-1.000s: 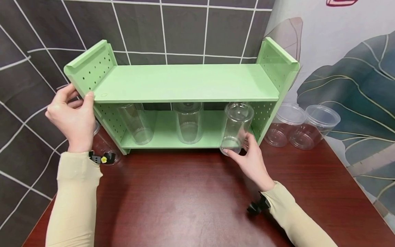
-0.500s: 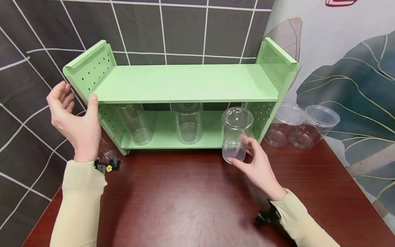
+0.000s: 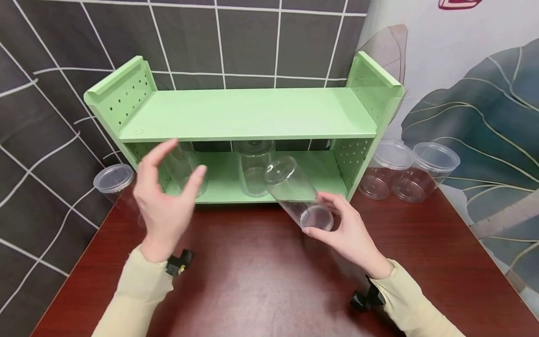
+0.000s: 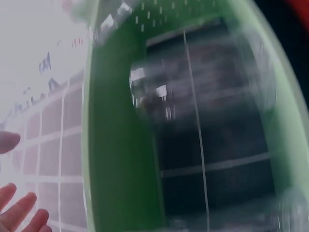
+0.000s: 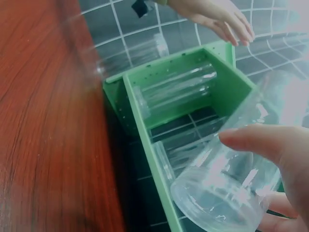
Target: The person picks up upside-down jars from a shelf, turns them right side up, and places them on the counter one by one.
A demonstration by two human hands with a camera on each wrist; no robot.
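Note:
My right hand (image 3: pixel 347 234) grips a clear plastic jar (image 3: pixel 290 187) near its lower end, thumb on one side and fingers on the other. The jar leans to the left in front of the green shelf rack (image 3: pixel 252 114), raised off the table. In the right wrist view, the jar's round end (image 5: pixel 217 198) faces the camera beside the thumb. My left hand (image 3: pixel 164 210) is in the air before the rack's left part, thumb and fingers apart, holding nothing. Behind it, a clear jar (image 3: pixel 185 175) on the lower shelf is partly covered.
Another clear jar (image 3: pixel 255 175) stands mid lower shelf. Outside the rack on the left is a lidded jar (image 3: pixel 114 179). Two lidded jars, one (image 3: pixel 385 171) beside the other (image 3: pixel 431 168), stand to the right. The dark red table (image 3: pixel 257 281) extends in front.
My left hand has let go of the rack's left side and moved right and toward me. The right hand has drawn its jar out of the lower shelf and tilted it left.

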